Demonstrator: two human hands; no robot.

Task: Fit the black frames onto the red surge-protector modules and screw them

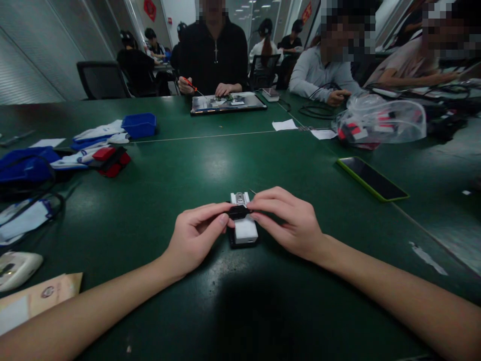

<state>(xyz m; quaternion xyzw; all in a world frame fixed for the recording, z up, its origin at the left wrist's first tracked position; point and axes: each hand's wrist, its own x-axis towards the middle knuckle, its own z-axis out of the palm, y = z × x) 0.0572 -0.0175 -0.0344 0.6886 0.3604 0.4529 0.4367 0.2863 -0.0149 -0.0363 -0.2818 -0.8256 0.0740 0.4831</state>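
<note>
A small black plastic piece is pinched at both its ends between my two hands. My left hand is closed, thumb and fingers on the left end. On the right end, the fingertips of my right hand press together. Directly beneath lies a small white block-shaped device with a dark base. A metal fitting shows at its far end. Whether the black piece touches the device cannot be made out.
A green-edged phone lies to the right, near a clear plastic bag. Blue trays, gloves and a red-and-black object sit left. Across the green table, a person holds a screwdriver over a flat panel.
</note>
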